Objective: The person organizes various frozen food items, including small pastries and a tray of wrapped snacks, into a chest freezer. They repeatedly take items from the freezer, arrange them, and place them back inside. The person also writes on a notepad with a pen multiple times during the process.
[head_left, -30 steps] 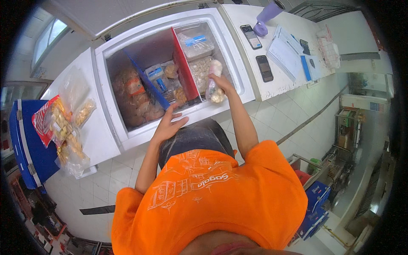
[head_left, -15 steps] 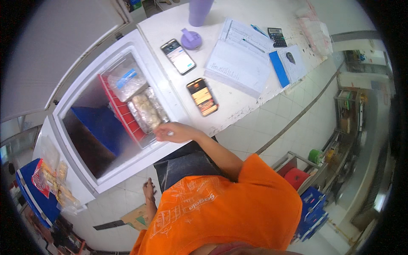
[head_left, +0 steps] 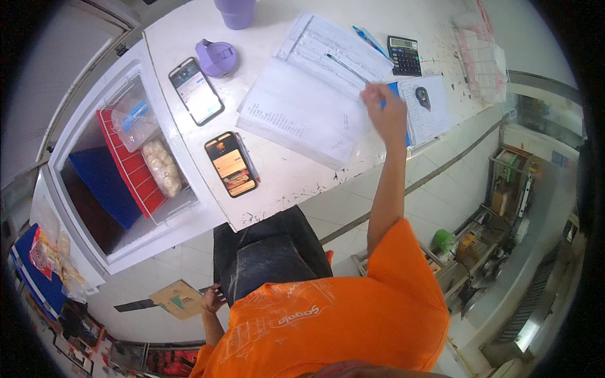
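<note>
My right hand [head_left: 384, 110] is over the right side of an open notebook [head_left: 296, 107], its fingers curled together at the lower end of a thin pen [head_left: 346, 67]. The pen lies slantwise on the written page. A blue-edged notepad [head_left: 425, 107] with a small dark object [head_left: 423, 97] on it lies just beyond that hand. My left hand [head_left: 214, 298] hangs low beside my dark trousers, with loosely spread fingers and nothing visible in it. Another blue pen [head_left: 372, 41] and a calculator [head_left: 404, 55] are above the notebook.
Two lit phones [head_left: 196, 91] [head_left: 230, 164], a purple lid [head_left: 216, 58] and a purple cup [head_left: 236, 12] stand left on the white tabletop [head_left: 283, 195]. Farther left, an open chest freezer [head_left: 189, 217] holds a wire basket with bagged food [head_left: 161, 167]. Cardboard [head_left: 178, 299] lies on the floor.
My right hand has left the freezer's basket and swung right to the notebook. The view has shifted, and my left hand remains low at my side.
</note>
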Demonstrator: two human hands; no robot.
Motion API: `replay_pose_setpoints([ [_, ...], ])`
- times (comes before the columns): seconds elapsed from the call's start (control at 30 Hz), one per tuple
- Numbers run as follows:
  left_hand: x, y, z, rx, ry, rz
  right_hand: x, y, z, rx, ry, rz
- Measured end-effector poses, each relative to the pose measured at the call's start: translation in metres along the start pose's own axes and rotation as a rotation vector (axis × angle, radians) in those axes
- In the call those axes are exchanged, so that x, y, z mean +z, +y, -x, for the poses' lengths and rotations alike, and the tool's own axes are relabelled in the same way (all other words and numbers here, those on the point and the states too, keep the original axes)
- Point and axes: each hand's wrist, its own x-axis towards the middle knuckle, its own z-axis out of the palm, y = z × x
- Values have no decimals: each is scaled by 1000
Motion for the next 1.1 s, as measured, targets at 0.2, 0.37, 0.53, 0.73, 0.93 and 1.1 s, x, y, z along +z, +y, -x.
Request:
replay_pose_setpoints([
  [0.2, 50, 72, 35, 749, 737, -657, -1, 23, -107, -164, -369, 529],
  [0.37, 237, 157, 124, 1081, 296, -527, 17, 44, -143, -243, -695, 544],
  [0.53, 406, 180, 173, 1279, -172, -686, -42, 37, -119, 9, -724, -393],
  [0.73, 561, 226, 178, 1679, -23, -529, -97, 69, -87, 130, -803, -692],
  [0.93, 656, 317, 144, 1895, 576, -533, -66, 109, -75, 238, -1196, -491],
  [1.1, 664, 315, 108, 1818, 854, -666, -57, 132, -66, 128, -1305, -434],
])
